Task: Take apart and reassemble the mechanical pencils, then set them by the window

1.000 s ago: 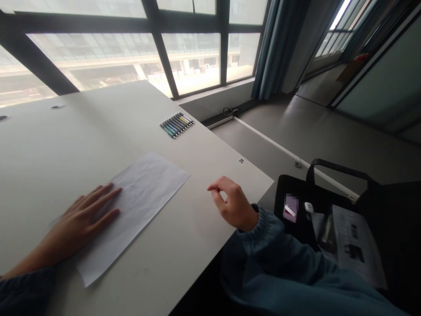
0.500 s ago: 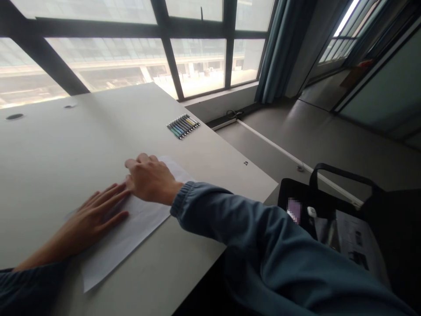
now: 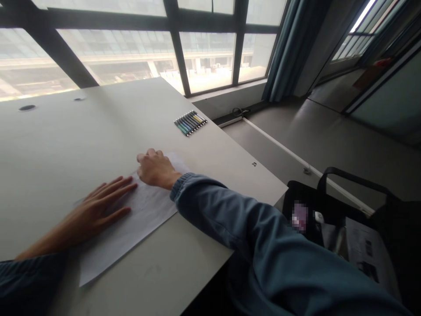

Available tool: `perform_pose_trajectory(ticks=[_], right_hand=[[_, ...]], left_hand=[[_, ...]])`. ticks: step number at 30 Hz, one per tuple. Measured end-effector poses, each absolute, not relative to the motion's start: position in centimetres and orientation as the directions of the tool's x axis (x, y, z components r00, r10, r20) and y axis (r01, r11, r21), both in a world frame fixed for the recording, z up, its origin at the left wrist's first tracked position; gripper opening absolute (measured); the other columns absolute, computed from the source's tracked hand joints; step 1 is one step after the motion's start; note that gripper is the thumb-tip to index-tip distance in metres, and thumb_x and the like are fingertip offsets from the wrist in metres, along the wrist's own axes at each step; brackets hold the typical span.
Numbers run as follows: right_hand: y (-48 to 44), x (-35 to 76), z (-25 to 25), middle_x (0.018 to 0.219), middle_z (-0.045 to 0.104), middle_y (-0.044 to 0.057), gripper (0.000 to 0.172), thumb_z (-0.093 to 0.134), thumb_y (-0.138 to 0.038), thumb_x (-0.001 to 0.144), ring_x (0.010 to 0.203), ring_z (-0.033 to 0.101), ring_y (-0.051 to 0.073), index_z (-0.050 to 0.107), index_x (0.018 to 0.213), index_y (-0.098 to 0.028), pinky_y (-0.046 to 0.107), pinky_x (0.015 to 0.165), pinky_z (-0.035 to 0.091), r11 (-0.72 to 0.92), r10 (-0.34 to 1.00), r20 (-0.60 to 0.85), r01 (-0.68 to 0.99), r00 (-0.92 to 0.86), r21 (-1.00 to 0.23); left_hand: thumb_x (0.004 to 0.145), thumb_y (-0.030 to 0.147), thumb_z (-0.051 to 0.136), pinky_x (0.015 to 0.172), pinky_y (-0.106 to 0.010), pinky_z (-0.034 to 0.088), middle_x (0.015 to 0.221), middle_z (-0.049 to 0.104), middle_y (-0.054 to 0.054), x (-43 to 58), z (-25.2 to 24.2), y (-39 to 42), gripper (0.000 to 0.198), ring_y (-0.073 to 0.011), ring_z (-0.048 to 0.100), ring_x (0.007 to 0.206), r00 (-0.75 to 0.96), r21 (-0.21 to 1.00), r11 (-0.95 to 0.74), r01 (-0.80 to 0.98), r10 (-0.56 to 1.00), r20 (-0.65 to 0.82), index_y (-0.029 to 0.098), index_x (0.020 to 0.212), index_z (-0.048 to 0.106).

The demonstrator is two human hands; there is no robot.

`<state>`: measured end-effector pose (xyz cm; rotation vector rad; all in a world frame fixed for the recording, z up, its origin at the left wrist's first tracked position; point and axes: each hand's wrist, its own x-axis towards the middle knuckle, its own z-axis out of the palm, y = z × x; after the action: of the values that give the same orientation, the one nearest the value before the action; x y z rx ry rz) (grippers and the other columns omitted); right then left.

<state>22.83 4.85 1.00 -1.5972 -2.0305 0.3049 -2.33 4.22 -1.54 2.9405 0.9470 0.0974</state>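
A sheet of white paper (image 3: 138, 219) lies slantwise on the white table, its near corner slightly raised. My left hand (image 3: 98, 208) rests flat across its left part, fingers outstretched and thumb apart. Close beyond those fingertips, my right hand (image 3: 157, 169) is closed with its fingers curled, low over the paper's far edge. Whatever it may hold is hidden behind the fingers. Farther off, several pens (image 3: 190, 123) with dark bodies and coloured bands lie side by side in a row.
The white table (image 3: 210, 171) ends at a slanting right edge, with a small black mark (image 3: 254, 164) near it. Beyond that edge stands a black bag (image 3: 296, 191) with items in it. Windows (image 3: 207, 61) and a blue curtain (image 3: 289, 57) border the far side.
The view has shifted a little, so everything sits slightly right and higher. My right hand has drawn slightly away from my left fingertips. My left hand stays flat on the paper.
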Motion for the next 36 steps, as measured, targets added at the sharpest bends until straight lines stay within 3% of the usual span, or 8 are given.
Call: perform_pose_trajectory(ticks=[6, 10, 15, 19, 22, 26, 29, 36], right_hand=[[8.7, 28.1, 2.6, 0.127, 0.058, 0.013, 0.045, 0.062, -0.028, 0.091, 0.121, 0.055, 0.028, 0.057, 0.134, -0.015, 0.043, 0.104, 0.048, 0.318, 0.910, 0.400, 0.799, -0.106, -0.511], [13.0, 35.0, 2.5, 0.126, 0.061, 0.015, 0.044, 0.064, -0.027, 0.090, 0.124, 0.054, 0.026, 0.058, 0.131, -0.011, 0.038, 0.114, 0.039, 0.242, 0.861, 0.499, 0.780, 0.101, -0.577], [16.3, 41.0, 1.2, 0.142, 0.053, 0.018, 0.068, 0.067, -0.047, 0.088, 0.135, 0.048, 0.030, 0.049, 0.144, -0.014, 0.044, 0.117, 0.035, -0.056, 0.890, 0.327, 0.789, 0.317, -0.612], [17.9, 41.9, 0.5, 0.169, 0.009, 0.021, 0.118, 0.072, -0.075, 0.070, 0.155, 0.011, 0.044, 0.016, 0.162, -0.027, 0.065, 0.120, 0.016, -0.198, 0.960, 0.057, 0.806, 0.275, -0.558], [19.3, 41.4, 0.4, 0.170, -0.004, 0.021, 0.132, 0.069, -0.084, 0.064, 0.155, -0.001, 0.047, 0.000, 0.163, -0.030, 0.070, 0.119, 0.005, -0.202, 0.976, -0.034, 0.844, 0.213, -0.498], [21.4, 40.3, 0.7, 0.170, 0.000, 0.022, 0.137, 0.067, -0.088, 0.063, 0.155, 0.002, 0.047, -0.009, 0.162, -0.032, 0.070, 0.118, 0.004, -0.183, 0.983, -0.091, 0.893, 0.159, -0.411], [22.6, 39.8, 1.0, 0.169, 0.002, 0.023, 0.141, 0.075, -0.079, 0.062, 0.154, 0.010, 0.047, -0.014, 0.161, -0.033, 0.067, 0.118, 0.011, -0.223, 0.972, -0.156, 0.911, 0.178, -0.347], [22.8, 38.8, 1.9, 0.160, 0.027, 0.026, 0.134, 0.078, -0.062, 0.068, 0.149, 0.023, 0.045, -0.010, 0.163, -0.026, 0.064, 0.113, 0.028, -0.267, 0.958, -0.179, 0.923, 0.223, -0.278]], left_hand=[[0.100, 0.055, 0.045, 0.126, -0.055, 0.021, 0.169, 0.023, 0.002, -1.2, 0.0, 2.8, 0.063, -0.0275, 0.022, 0.157, 0.782, 0.092, -0.778, 0.622, 0.623, -0.015, 0.034, 0.157, 0.033], [0.099, 0.053, 0.049, 0.125, -0.057, 0.024, 0.168, 0.024, 0.003, -1.1, 0.1, 2.5, 0.063, -0.0275, 0.025, 0.156, 0.782, 0.105, -0.778, 0.619, 0.624, 0.009, 0.037, 0.157, 0.032], [0.095, 0.056, 0.054, 0.126, -0.054, 0.024, 0.167, 0.029, 0.000, -1.8, -0.7, 2.8, 0.068, -0.0308, 0.030, 0.153, 0.778, 0.128, -0.775, 0.618, 0.627, 0.038, 0.037, 0.157, 0.035], [0.094, 0.057, 0.056, 0.127, -0.051, 0.024, 0.166, 0.031, 0.000, -2.0, -0.9, 2.7, 0.069, -0.0306, 0.032, 0.153, 0.776, 0.130, -0.775, 0.618, 0.628, 0.056, 0.039, 0.157, 0.034], [0.095, 0.057, 0.056, 0.127, -0.051, 0.025, 0.165, 0.031, 0.000, -2.0, -0.9, 2.6, 0.069, -0.0309, 0.032, 0.153, 0.781, 0.125, -0.780, 0.613, 0.623, 0.056, 0.039, 0.157, 0.034], [0.095, 0.058, 0.056, 0.126, -0.050, 0.025, 0.165, 0.031, 0.000, -2.0, -0.7, 2.3, 0.070, -0.0311, 0.034, 0.152, 0.777, 0.132, -0.777, 0.616, 0.626, 0.060, 0.039, 0.158, 0.033], [0.095, 0.058, 0.056, 0.126, -0.050, 0.025, 0.165, 0.032, 0.001, -1.9, -0.5, 2.1, 0.069, -0.0307, 0.035, 0.151, 0.776, 0.145, -0.776, 0.614, 0.627, 0.068, 0.040, 0.158, 0.032], [0.095, 0.057, 0.057, 0.128, -0.050, 0.022, 0.166, 0.031, 0.001, -2.0, -0.7, 2.1, 0.069, -0.0303, 0.033, 0.152, 0.773, 0.177, -0.768, 0.615, 0.632, 0.057, 0.040, 0.158, 0.032]])
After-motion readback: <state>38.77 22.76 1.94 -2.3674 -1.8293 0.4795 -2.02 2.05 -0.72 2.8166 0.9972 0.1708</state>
